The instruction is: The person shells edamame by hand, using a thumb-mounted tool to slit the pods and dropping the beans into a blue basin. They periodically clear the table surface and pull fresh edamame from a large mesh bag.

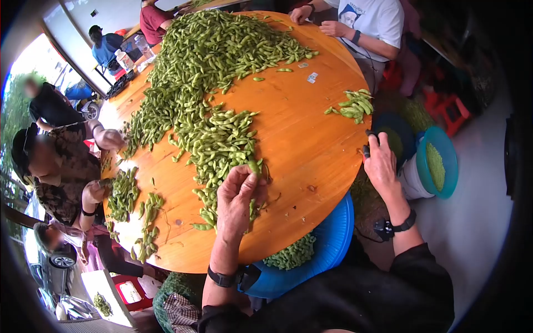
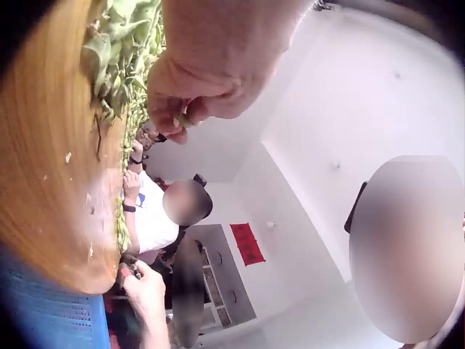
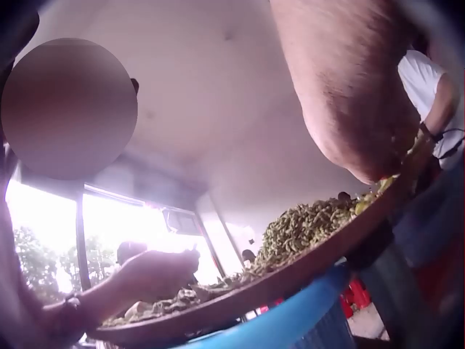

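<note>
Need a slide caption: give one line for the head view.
Left hand pinches a pod above the pod-heaped wooden table; right hand holds a small dark object at its edge.

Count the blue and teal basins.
3: a blue basin under the table's near edge, a dark blue basin right of the table, a teal bowl beside it. Others may be hidden.

Pod heap (image 1: 205, 83) on table (image 1: 300, 139); basin (image 1: 338, 222) beneath near edge; bowl (image 1: 438, 161), seemingly atop bucket (image 1: 411, 182), right

Blue perforated plastic basket (image 1: 333, 238) tucked under near edge of round wooden table (image 1: 311, 150). Teal plastic bowl (image 1: 453, 166) of shelled beans (image 1: 436, 166) off right edge.
</note>
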`<action>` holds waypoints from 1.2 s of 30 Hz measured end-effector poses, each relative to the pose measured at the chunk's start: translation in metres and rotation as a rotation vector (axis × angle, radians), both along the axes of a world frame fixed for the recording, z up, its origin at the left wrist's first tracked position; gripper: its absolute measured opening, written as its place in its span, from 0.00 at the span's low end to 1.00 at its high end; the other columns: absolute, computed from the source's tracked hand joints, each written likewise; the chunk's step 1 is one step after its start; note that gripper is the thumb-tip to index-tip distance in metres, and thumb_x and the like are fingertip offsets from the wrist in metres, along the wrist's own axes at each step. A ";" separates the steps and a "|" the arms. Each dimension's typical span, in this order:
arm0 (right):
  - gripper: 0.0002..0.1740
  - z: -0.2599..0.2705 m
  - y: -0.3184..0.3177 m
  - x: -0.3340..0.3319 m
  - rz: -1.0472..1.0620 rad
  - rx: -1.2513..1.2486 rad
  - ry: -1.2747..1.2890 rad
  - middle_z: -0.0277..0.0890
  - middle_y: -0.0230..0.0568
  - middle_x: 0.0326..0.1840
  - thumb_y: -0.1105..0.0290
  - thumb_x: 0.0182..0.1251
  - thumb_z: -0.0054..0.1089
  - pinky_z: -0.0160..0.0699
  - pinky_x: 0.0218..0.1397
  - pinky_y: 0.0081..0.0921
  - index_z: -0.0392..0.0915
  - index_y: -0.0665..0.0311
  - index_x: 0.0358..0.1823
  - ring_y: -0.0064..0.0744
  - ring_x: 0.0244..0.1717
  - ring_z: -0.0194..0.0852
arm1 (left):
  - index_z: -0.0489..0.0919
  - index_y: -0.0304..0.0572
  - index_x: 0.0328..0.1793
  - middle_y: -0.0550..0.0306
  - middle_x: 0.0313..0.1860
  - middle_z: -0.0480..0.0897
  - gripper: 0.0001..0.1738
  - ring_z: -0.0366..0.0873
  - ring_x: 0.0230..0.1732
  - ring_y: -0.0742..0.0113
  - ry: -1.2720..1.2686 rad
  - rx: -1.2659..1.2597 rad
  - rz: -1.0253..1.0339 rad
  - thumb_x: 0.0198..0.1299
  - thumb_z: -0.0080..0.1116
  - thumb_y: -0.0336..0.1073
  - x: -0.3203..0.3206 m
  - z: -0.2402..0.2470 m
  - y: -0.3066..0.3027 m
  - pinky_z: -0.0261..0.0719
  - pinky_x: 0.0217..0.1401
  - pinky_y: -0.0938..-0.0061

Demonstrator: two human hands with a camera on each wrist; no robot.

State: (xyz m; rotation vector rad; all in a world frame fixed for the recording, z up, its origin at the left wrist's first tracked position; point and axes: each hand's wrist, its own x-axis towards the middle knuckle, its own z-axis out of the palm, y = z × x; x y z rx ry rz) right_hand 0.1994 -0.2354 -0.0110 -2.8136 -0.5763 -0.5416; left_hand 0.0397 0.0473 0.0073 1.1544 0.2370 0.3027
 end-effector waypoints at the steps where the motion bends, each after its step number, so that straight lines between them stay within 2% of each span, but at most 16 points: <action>1: 0.16 0.008 0.003 -0.005 0.005 0.002 -0.003 0.66 0.52 0.43 0.79 0.57 0.59 0.80 0.35 0.43 0.71 0.69 0.48 0.57 0.33 0.77 | 0.77 0.37 0.49 0.57 0.36 0.81 0.07 0.73 0.27 0.74 0.026 -0.013 -0.006 0.72 0.51 0.30 0.001 0.003 -0.004 0.71 0.30 0.80; 3: 0.18 0.030 0.025 -0.022 0.367 0.276 0.027 0.67 0.51 0.41 0.82 0.53 0.58 0.75 0.34 0.42 0.71 0.70 0.47 0.55 0.31 0.74 | 0.77 0.37 0.49 0.58 0.35 0.80 0.07 0.70 0.27 0.76 -0.028 -0.034 -0.062 0.71 0.52 0.30 0.002 -0.004 -0.007 0.67 0.29 0.81; 5: 0.18 0.049 0.056 -0.042 0.516 0.491 0.355 0.67 0.46 0.31 0.83 0.44 0.49 0.71 0.34 0.38 0.73 0.70 0.42 0.47 0.29 0.70 | 0.78 0.37 0.49 0.59 0.35 0.80 0.07 0.68 0.26 0.77 -0.006 -0.016 -0.059 0.71 0.52 0.30 0.002 -0.003 -0.008 0.64 0.28 0.82; 7: 0.13 0.038 0.085 -0.044 0.727 0.708 0.529 0.63 0.41 0.25 0.80 0.50 0.48 0.67 0.29 0.29 0.75 0.71 0.38 0.31 0.24 0.65 | 0.79 0.37 0.48 0.60 0.33 0.81 0.06 0.74 0.26 0.76 0.022 -0.053 -0.084 0.69 0.55 0.31 0.000 -0.007 -0.005 0.70 0.27 0.81; 10: 0.10 0.048 0.115 -0.055 0.660 0.757 0.793 0.63 0.37 0.22 0.79 0.56 0.46 0.65 0.25 0.24 0.76 0.70 0.37 0.22 0.22 0.62 | 0.79 0.35 0.47 0.58 0.32 0.81 0.06 0.70 0.22 0.77 0.045 -0.048 -0.037 0.69 0.55 0.30 -0.002 -0.005 -0.005 0.66 0.23 0.83; 12: 0.09 0.047 0.124 -0.055 0.606 0.946 1.243 0.64 0.31 0.20 0.78 0.61 0.45 0.61 0.23 0.18 0.76 0.70 0.38 0.16 0.19 0.58 | 0.78 0.35 0.44 0.56 0.31 0.82 0.04 0.67 0.18 0.77 0.036 -0.050 0.013 0.69 0.56 0.29 -0.001 -0.007 -0.006 0.63 0.19 0.83; 13: 0.09 0.044 0.125 -0.054 0.606 0.945 1.248 0.64 0.31 0.20 0.78 0.61 0.45 0.61 0.23 0.18 0.76 0.70 0.38 0.16 0.19 0.58 | 0.78 0.35 0.44 0.56 0.31 0.82 0.04 0.67 0.18 0.77 0.039 -0.052 0.015 0.69 0.56 0.29 0.000 -0.007 -0.007 0.63 0.19 0.83; 15: 0.10 0.033 0.126 -0.055 0.766 1.187 1.558 0.64 0.27 0.22 0.77 0.63 0.44 0.58 0.22 0.13 0.75 0.71 0.39 0.12 0.19 0.55 | 0.77 0.37 0.42 0.55 0.30 0.82 0.02 0.68 0.18 0.77 -0.035 0.050 0.094 0.68 0.56 0.28 0.002 -0.007 -0.010 0.63 0.19 0.83; 19: 0.09 0.018 0.132 -0.060 0.844 1.392 1.594 0.61 0.27 0.21 0.75 0.64 0.44 0.56 0.22 0.14 0.72 0.72 0.38 0.12 0.21 0.55 | 0.75 0.38 0.42 0.57 0.30 0.81 0.02 0.68 0.20 0.80 -0.003 0.205 0.184 0.67 0.56 0.23 0.002 -0.009 -0.014 0.63 0.20 0.85; 23: 0.07 0.021 0.133 -0.061 0.809 1.324 1.517 0.62 0.27 0.23 0.74 0.64 0.46 0.56 0.23 0.15 0.72 0.71 0.37 0.13 0.21 0.56 | 0.74 0.36 0.41 0.64 0.27 0.77 0.04 0.69 0.23 0.83 -0.046 0.508 0.231 0.65 0.57 0.21 -0.002 -0.011 -0.016 0.66 0.24 0.85; 25: 0.06 0.031 0.134 -0.063 0.740 0.959 1.093 0.63 0.27 0.24 0.76 0.64 0.45 0.57 0.22 0.15 0.71 0.70 0.34 0.13 0.20 0.56 | 0.73 0.35 0.42 0.63 0.27 0.77 0.06 0.70 0.24 0.82 -0.107 0.724 0.295 0.64 0.58 0.21 -0.003 -0.019 -0.017 0.67 0.24 0.85; 27: 0.07 0.029 0.132 -0.064 0.769 1.060 1.136 0.64 0.28 0.24 0.79 0.64 0.44 0.58 0.22 0.15 0.74 0.72 0.36 0.14 0.20 0.57 | 0.71 0.38 0.45 0.61 0.27 0.77 0.09 0.72 0.23 0.78 -0.122 0.425 0.246 0.64 0.59 0.22 -0.007 -0.012 -0.021 0.68 0.22 0.84; 29: 0.11 0.019 0.128 -0.057 0.869 1.515 1.648 0.67 0.29 0.25 0.81 0.64 0.45 0.58 0.21 0.15 0.77 0.75 0.42 0.14 0.20 0.58 | 0.69 0.40 0.47 0.58 0.27 0.78 0.11 0.74 0.21 0.74 -0.143 -0.012 0.147 0.64 0.59 0.24 -0.004 -0.001 -0.017 0.67 0.18 0.82; 30: 0.14 0.013 0.126 -0.056 0.870 1.547 1.690 0.69 0.31 0.25 0.80 0.65 0.47 0.57 0.21 0.15 0.77 0.76 0.48 0.14 0.19 0.58 | 0.68 0.42 0.46 0.55 0.28 0.79 0.11 0.73 0.19 0.73 -0.108 -0.165 0.063 0.65 0.60 0.27 -0.005 0.001 -0.011 0.66 0.15 0.83; 33: 0.14 0.008 0.127 -0.055 0.926 1.545 1.681 0.71 0.32 0.26 0.79 0.67 0.45 0.57 0.21 0.15 0.77 0.76 0.49 0.14 0.20 0.58 | 0.69 0.42 0.52 0.50 0.31 0.83 0.12 0.73 0.15 0.69 -0.171 -0.533 -0.164 0.67 0.58 0.29 -0.001 -0.014 0.000 0.65 0.13 0.81; 36: 0.12 0.008 0.126 -0.054 0.909 1.449 1.579 0.70 0.31 0.25 0.79 0.65 0.48 0.59 0.22 0.17 0.78 0.74 0.46 0.15 0.20 0.59 | 0.69 0.41 0.58 0.53 0.32 0.81 0.17 0.74 0.17 0.70 -0.116 -0.598 -0.258 0.66 0.60 0.33 -0.001 -0.013 0.000 0.67 0.14 0.81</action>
